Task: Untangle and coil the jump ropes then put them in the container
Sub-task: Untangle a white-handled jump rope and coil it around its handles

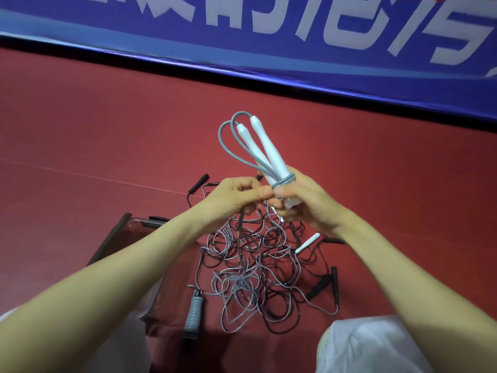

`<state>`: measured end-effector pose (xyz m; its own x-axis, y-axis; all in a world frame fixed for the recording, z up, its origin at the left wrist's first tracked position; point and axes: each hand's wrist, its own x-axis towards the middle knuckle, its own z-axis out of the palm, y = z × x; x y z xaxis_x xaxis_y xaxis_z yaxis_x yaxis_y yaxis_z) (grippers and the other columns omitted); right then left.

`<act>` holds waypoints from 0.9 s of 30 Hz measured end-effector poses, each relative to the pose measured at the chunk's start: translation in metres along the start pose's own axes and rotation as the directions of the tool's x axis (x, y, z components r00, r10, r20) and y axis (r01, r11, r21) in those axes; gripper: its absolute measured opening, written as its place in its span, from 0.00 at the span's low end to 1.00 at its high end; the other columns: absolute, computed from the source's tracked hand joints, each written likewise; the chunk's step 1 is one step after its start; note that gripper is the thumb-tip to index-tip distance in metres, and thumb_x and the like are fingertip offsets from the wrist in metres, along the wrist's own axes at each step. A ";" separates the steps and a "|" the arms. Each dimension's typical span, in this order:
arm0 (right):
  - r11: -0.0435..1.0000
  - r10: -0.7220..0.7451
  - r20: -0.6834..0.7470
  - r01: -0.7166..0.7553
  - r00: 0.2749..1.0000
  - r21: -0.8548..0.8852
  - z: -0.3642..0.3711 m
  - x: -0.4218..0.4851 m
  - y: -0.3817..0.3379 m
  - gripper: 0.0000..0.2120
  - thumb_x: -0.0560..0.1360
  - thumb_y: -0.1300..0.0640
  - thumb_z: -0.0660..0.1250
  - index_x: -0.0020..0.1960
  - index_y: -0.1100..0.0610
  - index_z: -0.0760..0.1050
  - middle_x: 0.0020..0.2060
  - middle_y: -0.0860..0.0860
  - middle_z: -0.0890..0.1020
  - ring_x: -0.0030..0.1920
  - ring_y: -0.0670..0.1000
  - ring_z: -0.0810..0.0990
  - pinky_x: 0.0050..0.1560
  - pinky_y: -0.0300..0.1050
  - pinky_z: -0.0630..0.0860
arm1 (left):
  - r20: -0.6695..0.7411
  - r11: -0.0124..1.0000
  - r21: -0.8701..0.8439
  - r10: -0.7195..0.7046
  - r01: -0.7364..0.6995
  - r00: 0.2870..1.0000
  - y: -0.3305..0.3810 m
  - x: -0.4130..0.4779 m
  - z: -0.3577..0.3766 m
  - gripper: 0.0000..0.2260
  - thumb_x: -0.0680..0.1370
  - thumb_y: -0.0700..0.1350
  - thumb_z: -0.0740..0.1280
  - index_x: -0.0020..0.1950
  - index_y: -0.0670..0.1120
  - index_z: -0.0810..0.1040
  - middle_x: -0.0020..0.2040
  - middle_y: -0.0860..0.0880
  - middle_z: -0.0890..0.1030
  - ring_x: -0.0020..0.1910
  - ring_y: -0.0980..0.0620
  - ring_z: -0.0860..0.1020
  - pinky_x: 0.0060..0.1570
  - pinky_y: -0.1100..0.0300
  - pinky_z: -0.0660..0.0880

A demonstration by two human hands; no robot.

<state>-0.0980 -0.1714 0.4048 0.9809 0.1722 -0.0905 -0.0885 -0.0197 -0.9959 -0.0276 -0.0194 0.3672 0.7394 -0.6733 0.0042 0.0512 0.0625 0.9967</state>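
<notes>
While the right hand [309,208] grips two white plastic handles [265,146] pointing up-frame, the left hand [236,196] pinches their grey cord [228,141] | tangled rope pile [255,265] below | clear plastic container [139,224] lower left, left hand nearer.

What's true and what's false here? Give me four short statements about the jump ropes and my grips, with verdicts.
1. The right-hand grip holds two white handles. True.
2. A grey rope is wound round those handles. True.
3. The tangle of ropes sits inside the clear container. False: it lies on the red floor beside the container.
4. The left-hand grip holds the grey ribbed handle. False: that handle lies on the floor; the left-hand grip pinches the grey rope.
</notes>
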 end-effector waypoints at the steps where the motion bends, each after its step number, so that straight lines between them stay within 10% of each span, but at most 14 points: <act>1: 0.999 -0.012 -0.015 0.012 1.000 0.047 0.003 0.001 0.001 0.16 0.72 0.48 0.69 0.53 0.55 0.69 0.26 0.48 0.71 0.23 0.44 0.61 0.23 0.36 0.53 | -0.006 1.000 0.002 0.005 -0.005 1.000 0.000 -0.001 0.000 0.11 0.67 0.49 0.71 0.32 0.44 0.73 0.25 0.52 0.73 0.23 0.57 0.65 0.26 0.69 0.62; 8: 0.983 0.010 -0.122 0.012 0.992 0.182 0.015 0.005 -0.002 0.27 0.79 0.44 0.53 0.67 0.65 0.66 0.22 0.49 0.68 0.18 0.43 0.60 0.19 0.30 0.54 | 0.187 0.961 0.246 -0.175 0.127 0.967 -0.007 -0.001 -0.018 0.24 0.69 0.67 0.66 0.27 0.48 0.75 0.24 0.52 0.63 0.25 0.54 0.61 0.31 0.61 0.60; 14: 0.991 0.132 0.195 -0.122 0.972 -0.062 0.012 -0.013 -0.010 0.19 0.78 0.43 0.57 0.58 0.58 0.63 0.25 0.46 0.70 0.23 0.43 0.64 0.23 0.34 0.54 | 0.299 0.936 0.348 -0.165 0.054 0.940 -0.005 0.000 -0.066 0.21 0.67 0.58 0.76 0.50 0.43 0.84 0.47 0.47 0.84 0.47 0.54 0.78 0.54 0.58 0.73; 17: 0.933 0.330 0.307 -0.260 0.893 -0.247 0.015 -0.017 -0.006 0.17 0.79 0.44 0.59 0.55 0.57 0.63 0.27 0.49 0.70 0.26 0.45 0.63 0.24 0.35 0.55 | 0.316 0.860 0.510 -0.162 -0.023 0.935 0.008 0.000 -0.073 0.05 0.74 0.39 0.70 0.49 0.42 0.82 0.42 0.51 0.85 0.41 0.56 0.80 0.46 0.61 0.76; 23: 0.714 0.593 0.301 -0.315 0.747 -0.625 0.014 -0.009 0.011 0.15 0.79 0.48 0.63 0.55 0.56 0.63 0.29 0.50 0.73 0.22 0.45 0.64 0.22 0.37 0.59 | 0.315 0.802 0.595 -0.183 -0.044 0.931 0.032 -0.004 -0.041 0.03 0.69 0.41 0.76 0.40 0.47 0.84 0.39 0.47 0.85 0.38 0.58 0.79 0.45 0.64 0.73; 27: 0.406 0.471 0.052 -0.164 0.881 -0.899 0.010 0.003 0.026 0.21 0.77 0.42 0.65 0.63 0.54 0.67 0.40 0.53 0.78 0.35 0.49 0.75 0.36 0.44 0.71 | 0.237 0.673 0.726 -0.047 -0.144 0.970 0.024 -0.006 -0.020 0.05 0.70 0.46 0.77 0.39 0.46 0.84 0.36 0.50 0.83 0.32 0.62 0.74 0.37 0.65 0.70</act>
<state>-0.0991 -0.1616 0.3786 0.8132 0.1936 -0.5488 -0.0411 -0.9216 -0.3859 -0.0175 0.0010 0.3891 0.5561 -0.8308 -0.0241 -0.5594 -0.3955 0.7285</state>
